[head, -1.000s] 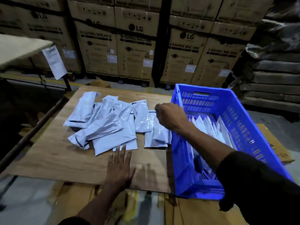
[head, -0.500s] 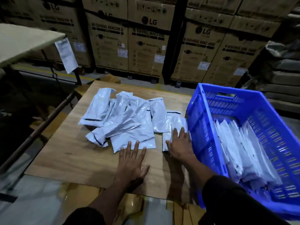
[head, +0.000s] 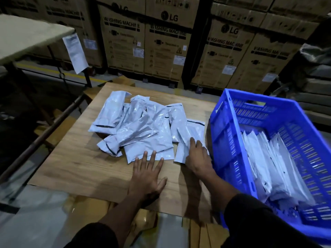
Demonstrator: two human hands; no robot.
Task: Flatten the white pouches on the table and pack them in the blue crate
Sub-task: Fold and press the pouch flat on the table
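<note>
I have my right hand pressed flat on the white pouch lying nearest the blue crate, fingers straight and spread, gripping nothing, so I judge the flattening of this 1 is under way. My left hand rests on the desk, also released and flat, its fingertips just touching the near edge of the loose pile. That pile sits left of the pouch I am pressing, a jumble of overlapping pouches, several puffed or creased; I cannot count them reliably. In the crate, which stands at the right edge of the desk, a row of packed pouches stands on edge. As I read it, a good share is done, but every pouch in the pile is left to flatten and pack.
</note>
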